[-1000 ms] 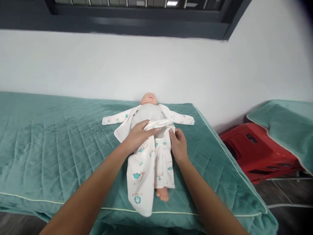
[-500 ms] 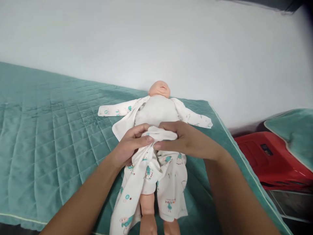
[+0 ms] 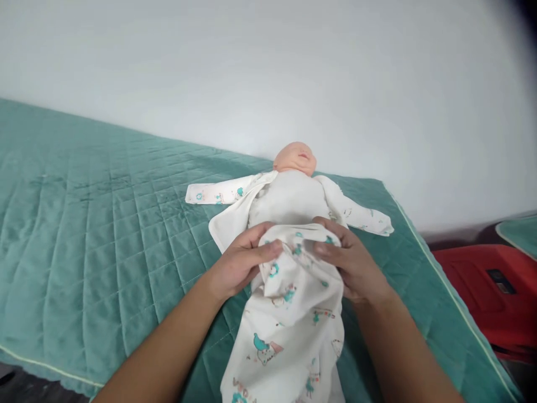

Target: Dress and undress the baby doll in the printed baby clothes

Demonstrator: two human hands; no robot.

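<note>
A baby doll (image 3: 296,158) lies on its back, its head toward the wall. Its white printed jacket (image 3: 235,221) is spread open with both sleeves stretched out sideways, baring the pale cloth torso (image 3: 289,196). Over the doll's lower body are white baby trousers (image 3: 293,330) with a teal and pink animal print. My left hand (image 3: 243,260) pinches the left side of their waistband, thumb on top. My right hand (image 3: 352,257) grips the opposite side the same way. The doll's legs are hidden under the cloth.
A green quilted cover (image 3: 104,240) spreads beneath the doll, its piped edge running down the right. Behind it rises a plain pale wall (image 3: 235,73). Beyond the right edge is a red plastic object (image 3: 482,291), with more green fabric (image 3: 520,232) near it.
My hands have moved apart and spread the waistband wider. The trousers now drape over the doll's legs, which showed below before. The whole view has shifted a little.
</note>
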